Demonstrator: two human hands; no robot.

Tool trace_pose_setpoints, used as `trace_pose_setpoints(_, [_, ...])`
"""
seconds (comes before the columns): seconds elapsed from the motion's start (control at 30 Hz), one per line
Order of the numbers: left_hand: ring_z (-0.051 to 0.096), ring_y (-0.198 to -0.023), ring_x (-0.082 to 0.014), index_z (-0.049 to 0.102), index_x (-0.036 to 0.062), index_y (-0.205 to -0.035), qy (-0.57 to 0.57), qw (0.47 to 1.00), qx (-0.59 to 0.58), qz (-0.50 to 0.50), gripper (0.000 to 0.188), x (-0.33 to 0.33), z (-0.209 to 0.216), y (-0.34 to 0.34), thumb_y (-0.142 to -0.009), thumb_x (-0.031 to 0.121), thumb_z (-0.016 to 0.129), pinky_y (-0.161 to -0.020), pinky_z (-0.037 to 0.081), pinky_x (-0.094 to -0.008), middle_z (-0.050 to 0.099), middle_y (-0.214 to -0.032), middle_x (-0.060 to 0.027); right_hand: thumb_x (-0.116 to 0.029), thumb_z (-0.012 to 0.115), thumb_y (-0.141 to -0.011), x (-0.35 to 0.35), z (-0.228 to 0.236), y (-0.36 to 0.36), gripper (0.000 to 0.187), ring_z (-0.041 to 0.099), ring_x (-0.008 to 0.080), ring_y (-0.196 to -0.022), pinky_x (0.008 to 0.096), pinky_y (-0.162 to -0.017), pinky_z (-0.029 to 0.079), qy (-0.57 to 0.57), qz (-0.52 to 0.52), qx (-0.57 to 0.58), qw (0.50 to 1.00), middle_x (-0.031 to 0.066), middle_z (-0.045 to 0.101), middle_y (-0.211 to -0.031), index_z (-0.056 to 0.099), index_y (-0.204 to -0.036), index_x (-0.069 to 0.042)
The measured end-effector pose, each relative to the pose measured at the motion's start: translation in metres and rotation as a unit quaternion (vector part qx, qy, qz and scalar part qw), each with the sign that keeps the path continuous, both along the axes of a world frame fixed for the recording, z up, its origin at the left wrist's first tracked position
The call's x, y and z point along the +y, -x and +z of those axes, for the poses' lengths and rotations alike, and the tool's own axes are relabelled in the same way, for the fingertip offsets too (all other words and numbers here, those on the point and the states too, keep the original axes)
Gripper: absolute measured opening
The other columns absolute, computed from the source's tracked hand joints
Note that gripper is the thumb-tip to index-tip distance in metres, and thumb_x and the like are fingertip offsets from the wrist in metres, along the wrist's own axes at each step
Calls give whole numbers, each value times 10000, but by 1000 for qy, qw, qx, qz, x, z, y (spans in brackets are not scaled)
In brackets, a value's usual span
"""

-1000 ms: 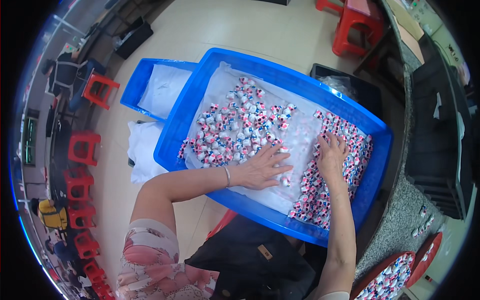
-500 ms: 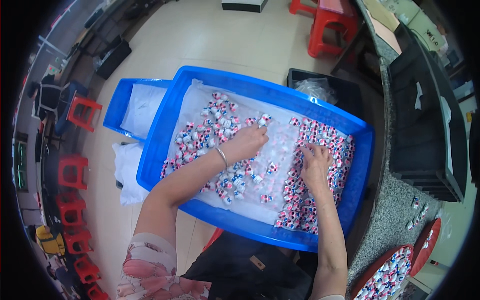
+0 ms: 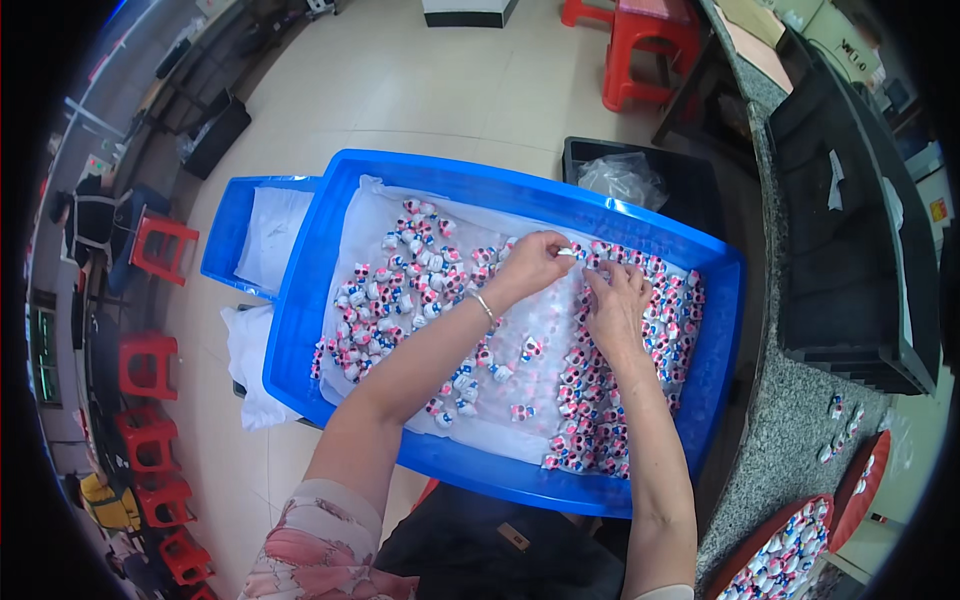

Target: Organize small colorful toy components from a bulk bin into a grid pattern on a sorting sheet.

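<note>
A large blue plastic tub lined with white sheeting lies before me. Small pink, white and blue animal-like figurines are scattered loosely over its left part. Others stand packed in tight rows along the right side. My left hand pinches one small figurine between thumb and fingers, at the far end of the rows' left edge. Close beside it, my right hand rests over the packed rows, its fingers bent and apart, with no held figurine visible. What lies under its palm is hidden.
A smaller blue tub with white sheeting adjoins on the left. Behind stands a black crate holding clear plastic. On the right, a speckled counter carries black stacked trays and a red basin of figurines. Red stools line the left.
My left hand has moved right and away from me, from the loose figurines to the rows' edge, carrying a figurine. My right hand has shifted slightly away from me and toward it.
</note>
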State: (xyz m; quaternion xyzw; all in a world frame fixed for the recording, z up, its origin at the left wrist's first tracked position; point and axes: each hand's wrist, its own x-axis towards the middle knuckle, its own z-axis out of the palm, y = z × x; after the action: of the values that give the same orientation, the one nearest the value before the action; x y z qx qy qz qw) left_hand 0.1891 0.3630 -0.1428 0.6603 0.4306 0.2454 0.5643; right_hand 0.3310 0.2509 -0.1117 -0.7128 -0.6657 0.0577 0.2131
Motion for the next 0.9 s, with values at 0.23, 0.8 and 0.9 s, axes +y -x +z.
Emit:
trace_pose_setpoints(0.23, [708, -789, -262, 723, 24, -952, -168, 979, 117, 15, 224, -3, 5, -17, -778, 164, 744, -713, 555, -355, 715, -848, -161, -17, 677, -698, 10, -6, 3, 342, 473, 292, -1157, 507, -1037, 282, -26, -22, -22, 999, 88, 587, -1153, 711, -1031, -91])
trace_pose_setpoints(0.8, [631, -810, -336, 671, 27, -823, -259, 961, 99, -13, 106, -16, 23, 9, -770, 119, 681, -733, 513, -434, 622, -835, -150, -184, 761, -712, 38, -24, -2, 275, 539, 262, -1063, 508, -979, 348, -87, -45, -52, 994, 56, 642, -1025, 718, -976, -120])
trace_pose_setpoints(0.9, [621, -795, -331, 631, 55, -878, -303, 923, 140, -193, 140, -59, 44, 49, -763, 118, 679, -714, 514, -434, 599, -863, -133, -184, 758, -710, 37, -17, -6, 285, 536, 262, -1053, 507, -975, 350, -84, -37, -46, 995, 56, 636, -1018, 718, -984, -119])
